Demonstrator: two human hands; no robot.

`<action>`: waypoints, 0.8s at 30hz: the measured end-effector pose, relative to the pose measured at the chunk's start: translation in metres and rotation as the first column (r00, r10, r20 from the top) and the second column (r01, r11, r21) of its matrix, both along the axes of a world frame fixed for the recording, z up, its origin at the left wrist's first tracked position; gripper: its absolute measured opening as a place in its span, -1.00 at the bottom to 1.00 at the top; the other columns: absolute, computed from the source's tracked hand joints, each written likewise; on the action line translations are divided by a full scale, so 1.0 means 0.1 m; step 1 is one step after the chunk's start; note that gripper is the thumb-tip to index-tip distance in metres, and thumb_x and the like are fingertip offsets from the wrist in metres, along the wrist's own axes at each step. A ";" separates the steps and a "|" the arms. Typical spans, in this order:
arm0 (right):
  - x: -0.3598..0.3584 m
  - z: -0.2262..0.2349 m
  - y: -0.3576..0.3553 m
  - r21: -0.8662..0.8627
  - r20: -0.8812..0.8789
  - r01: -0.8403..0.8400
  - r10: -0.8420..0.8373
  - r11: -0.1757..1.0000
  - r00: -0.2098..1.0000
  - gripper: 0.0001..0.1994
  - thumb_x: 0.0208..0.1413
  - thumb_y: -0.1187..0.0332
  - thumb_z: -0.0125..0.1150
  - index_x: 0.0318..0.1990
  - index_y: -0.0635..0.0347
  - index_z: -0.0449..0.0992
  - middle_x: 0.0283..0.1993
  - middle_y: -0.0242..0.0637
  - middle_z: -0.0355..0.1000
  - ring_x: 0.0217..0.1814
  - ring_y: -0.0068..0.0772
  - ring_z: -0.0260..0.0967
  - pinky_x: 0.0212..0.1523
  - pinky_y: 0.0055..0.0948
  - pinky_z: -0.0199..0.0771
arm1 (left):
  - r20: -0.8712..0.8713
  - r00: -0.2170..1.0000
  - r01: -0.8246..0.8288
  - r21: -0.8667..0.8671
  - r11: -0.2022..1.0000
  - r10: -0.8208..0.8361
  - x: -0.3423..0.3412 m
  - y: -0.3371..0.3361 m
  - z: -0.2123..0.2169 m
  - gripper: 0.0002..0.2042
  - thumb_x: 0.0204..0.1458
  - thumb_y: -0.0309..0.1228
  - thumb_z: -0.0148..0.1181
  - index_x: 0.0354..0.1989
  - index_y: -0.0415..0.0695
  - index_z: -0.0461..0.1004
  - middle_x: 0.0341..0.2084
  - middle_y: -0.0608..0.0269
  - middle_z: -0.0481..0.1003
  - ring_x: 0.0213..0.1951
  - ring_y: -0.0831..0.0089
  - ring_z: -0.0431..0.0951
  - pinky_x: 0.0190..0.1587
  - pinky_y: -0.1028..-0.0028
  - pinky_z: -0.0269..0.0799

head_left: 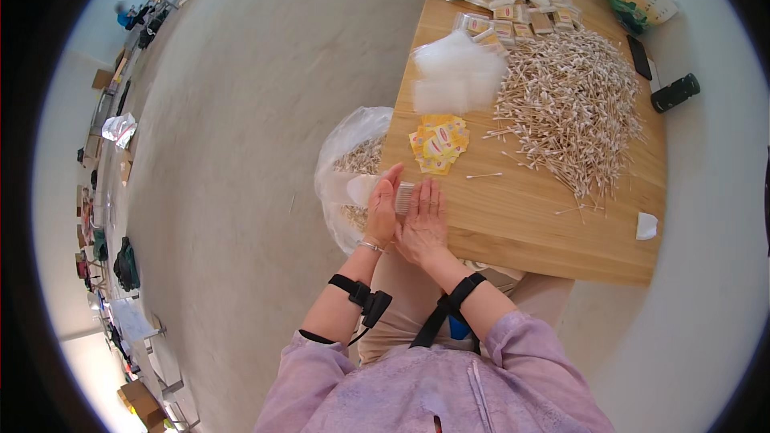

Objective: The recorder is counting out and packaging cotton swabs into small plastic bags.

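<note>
At the table's left edge, a small row of cotton swabs [405, 197] lies between my two hands. My left hand [382, 210] is turned on edge and curled against the row's left side. Beyond its fingers a whitish translucent piece [360, 189], perhaps a small bag, sticks out to the left; my fingers partly hide how it is held. My right hand [425, 223] rests palm down on the wood, fingers stretched out along the row's right side. Just ahead are a pile of yellow printed cards [439, 144] and a loose cotton swab [484, 176].
A big heap of cotton swabs [569, 104] covers the table's right side. Clear plastic bags [457, 76] and filled packs [513, 12] lie farther back. Below the left edge stands a large clear bag [327, 168] of swabs. A black cylinder [675, 93] stands near the wall.
</note>
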State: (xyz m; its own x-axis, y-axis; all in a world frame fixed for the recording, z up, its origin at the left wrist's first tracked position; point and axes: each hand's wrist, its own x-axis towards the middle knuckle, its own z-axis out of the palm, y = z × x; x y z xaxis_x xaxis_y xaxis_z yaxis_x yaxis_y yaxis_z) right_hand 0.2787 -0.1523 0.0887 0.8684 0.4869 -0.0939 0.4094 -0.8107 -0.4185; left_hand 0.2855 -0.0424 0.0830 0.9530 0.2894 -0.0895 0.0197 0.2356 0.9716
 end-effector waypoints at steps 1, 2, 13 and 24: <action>0.01 -0.02 0.00 -0.004 0.010 0.036 -0.036 0.999 0.999 -0.13 0.04 0.04 -0.03 0.32 0.52 -0.23 0.43 0.16 -0.38 0.51 0.11 -0.59 0.43 -0.04 -0.58 | 0.001 1.000 0.014 -0.019 1.000 -0.014 0.02 -0.02 0.01 -0.48 0.30 -0.11 -0.30 0.21 -0.32 0.18 0.21 0.08 0.22 0.27 0.38 0.14 0.33 0.42 -0.03; 0.02 -0.04 -0.01 -0.009 0.009 0.034 -0.034 0.999 0.999 -0.13 0.04 0.04 -0.03 0.32 0.52 -0.23 0.43 0.16 -0.38 0.51 0.11 -0.59 0.43 -0.04 -0.58 | 0.000 1.000 0.013 -0.024 1.000 -0.013 0.02 -0.05 0.03 -0.48 0.30 -0.11 -0.30 0.21 -0.32 0.18 0.21 0.08 0.22 0.27 0.38 0.14 0.33 0.42 -0.03; -0.04 -0.04 -0.07 -0.067 0.092 -0.071 0.077 0.995 0.993 -0.13 0.05 0.05 -0.01 0.33 0.49 -0.24 0.44 0.17 -0.42 0.51 0.10 -0.58 0.44 -0.06 -0.61 | -0.017 0.998 0.057 0.313 0.948 -0.054 -0.03 -0.04 0.12 -0.54 0.12 -0.38 -0.01 0.19 -0.28 0.22 0.19 -0.01 0.24 0.31 0.17 0.10 0.33 0.35 -0.04; -0.05 0.05 0.11 0.019 0.044 -0.024 0.023 1.000 0.999 -0.10 0.05 0.04 0.03 0.32 0.53 -0.27 0.43 0.20 -0.41 0.50 0.15 -0.58 0.43 -0.04 -0.58 | -0.407 0.867 0.414 0.909 -0.041 -0.286 0.03 0.89 0.49 -0.30 -0.31 -0.50 0.32 0.15 -0.17 0.24 0.21 0.16 0.22 0.36 0.18 -0.04 0.39 0.22 -0.20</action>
State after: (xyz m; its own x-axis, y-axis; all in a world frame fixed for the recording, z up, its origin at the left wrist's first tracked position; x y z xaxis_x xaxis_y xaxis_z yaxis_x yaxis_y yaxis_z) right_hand 0.2736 -0.1416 0.0935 0.8598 0.5085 -0.0465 0.4463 -0.7927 -0.4153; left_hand 0.2885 0.0465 0.1321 0.9711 -0.1987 -0.1324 -0.1544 -0.9454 0.2870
